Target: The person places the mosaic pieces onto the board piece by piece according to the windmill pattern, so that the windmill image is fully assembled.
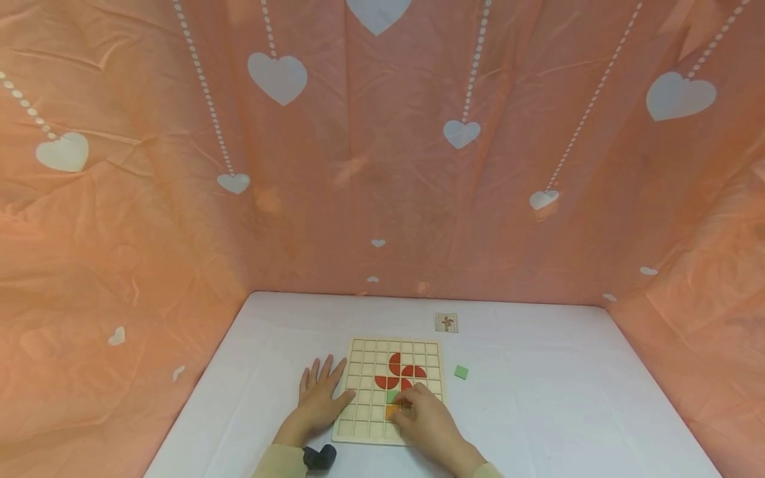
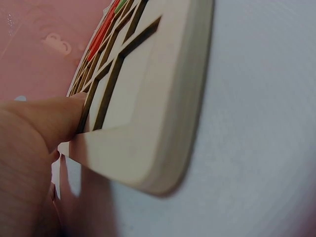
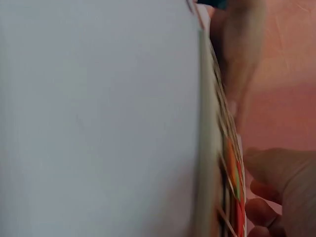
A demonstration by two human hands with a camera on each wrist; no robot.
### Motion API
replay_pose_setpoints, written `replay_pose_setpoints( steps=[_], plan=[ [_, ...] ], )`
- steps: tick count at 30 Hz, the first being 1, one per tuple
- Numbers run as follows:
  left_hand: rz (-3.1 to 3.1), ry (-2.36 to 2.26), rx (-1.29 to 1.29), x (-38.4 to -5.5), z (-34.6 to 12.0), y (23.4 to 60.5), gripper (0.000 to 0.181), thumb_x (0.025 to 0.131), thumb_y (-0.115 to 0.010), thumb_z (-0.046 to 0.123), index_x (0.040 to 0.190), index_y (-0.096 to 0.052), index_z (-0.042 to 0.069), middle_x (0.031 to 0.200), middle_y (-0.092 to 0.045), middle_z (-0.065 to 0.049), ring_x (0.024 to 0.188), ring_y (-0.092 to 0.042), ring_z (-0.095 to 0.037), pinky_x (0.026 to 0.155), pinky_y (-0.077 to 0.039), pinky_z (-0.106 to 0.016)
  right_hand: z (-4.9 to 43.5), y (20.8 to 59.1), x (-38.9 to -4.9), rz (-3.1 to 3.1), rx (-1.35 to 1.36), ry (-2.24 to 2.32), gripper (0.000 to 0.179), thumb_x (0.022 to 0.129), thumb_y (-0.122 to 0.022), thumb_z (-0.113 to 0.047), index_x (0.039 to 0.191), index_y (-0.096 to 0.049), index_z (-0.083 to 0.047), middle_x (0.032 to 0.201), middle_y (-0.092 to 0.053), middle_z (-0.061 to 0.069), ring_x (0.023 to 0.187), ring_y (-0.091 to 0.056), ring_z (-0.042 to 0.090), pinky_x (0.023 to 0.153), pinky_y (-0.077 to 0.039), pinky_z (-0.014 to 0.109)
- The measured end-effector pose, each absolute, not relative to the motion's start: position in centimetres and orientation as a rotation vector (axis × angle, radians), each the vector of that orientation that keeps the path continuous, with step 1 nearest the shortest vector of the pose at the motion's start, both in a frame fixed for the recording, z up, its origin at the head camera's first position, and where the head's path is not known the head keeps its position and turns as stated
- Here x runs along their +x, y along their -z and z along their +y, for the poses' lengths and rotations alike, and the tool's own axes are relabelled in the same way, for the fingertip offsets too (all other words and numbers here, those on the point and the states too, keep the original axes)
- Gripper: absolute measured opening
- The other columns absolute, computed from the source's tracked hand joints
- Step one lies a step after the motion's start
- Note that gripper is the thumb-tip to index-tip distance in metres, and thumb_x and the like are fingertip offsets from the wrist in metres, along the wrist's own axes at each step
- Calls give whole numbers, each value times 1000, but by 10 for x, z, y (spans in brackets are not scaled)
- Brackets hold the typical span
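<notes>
On the white table lies a wooden grid board [image 1: 366, 352] with several red curved pieces [image 1: 394, 364] set in its cells in a pinwheel. Below them a green square tile [image 1: 392, 396] and an orange tile [image 1: 391, 413] sit in neighbouring cells. My right hand [image 1: 431, 419] is over the board's lower right, its thumb and index finger pinching at the orange tile; the hand hides the cells beneath. The left hand [image 1: 319, 400] rests at the board's left side with fingers spread, its thumb [image 2: 64, 116] lying over the frame's edge.
Right of the board lies a loose green tile [image 1: 461, 372]. A small pattern card [image 1: 446, 322] with a red pinwheel print lies behind the board. A black device [image 1: 320, 457] is at the left wrist. Orange cloth with white hearts [image 1: 277, 76] encloses the table.
</notes>
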State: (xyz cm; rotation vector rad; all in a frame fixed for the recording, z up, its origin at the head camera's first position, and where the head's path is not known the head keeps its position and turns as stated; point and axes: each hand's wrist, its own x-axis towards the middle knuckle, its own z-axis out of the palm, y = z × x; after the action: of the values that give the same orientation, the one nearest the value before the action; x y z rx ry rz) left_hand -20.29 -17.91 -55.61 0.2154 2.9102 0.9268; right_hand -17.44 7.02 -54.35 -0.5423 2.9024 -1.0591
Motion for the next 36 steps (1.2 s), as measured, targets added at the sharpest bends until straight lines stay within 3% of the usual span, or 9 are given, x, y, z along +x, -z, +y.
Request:
replay_pose_setpoints(
  steps=[8, 18, 36],
  plan=[
    [2912, -927, 217, -202, -179, 555, 68, 93, -60, 38, 150, -35, 9, 157, -16, -23, 144, 1, -44, 112, 8, -59, 110, 531, -192, 2900, -428, 1193, 30, 89, -71, -30, 111, -67, -10, 93, -56, -6, 81, -53, 9, 68, -49, 28],
    [2914, -925, 209, -201, -178, 553, 68, 94, -59, 37, 150, -35, 9, 157, -17, -23, 144, 0, -44, 112, 8, -58, 153, 534, -210, 2984, -115, 1197, 29, 85, -75, -25, 108, -67, -9, 93, -58, 0, 83, -54, 13, 73, -49, 35],
    [2924, -925, 217, -203, -179, 559, 68, 93, -60, 38, 150, -35, 10, 157, -16, -23, 144, 1, -44, 112, 8, -59, 178, 546, -222, 3009, -8, 1176, 32, 85, -74, -23, 111, -67, -6, 96, -61, 3, 84, -56, 17, 74, -49, 36]
  ],
)
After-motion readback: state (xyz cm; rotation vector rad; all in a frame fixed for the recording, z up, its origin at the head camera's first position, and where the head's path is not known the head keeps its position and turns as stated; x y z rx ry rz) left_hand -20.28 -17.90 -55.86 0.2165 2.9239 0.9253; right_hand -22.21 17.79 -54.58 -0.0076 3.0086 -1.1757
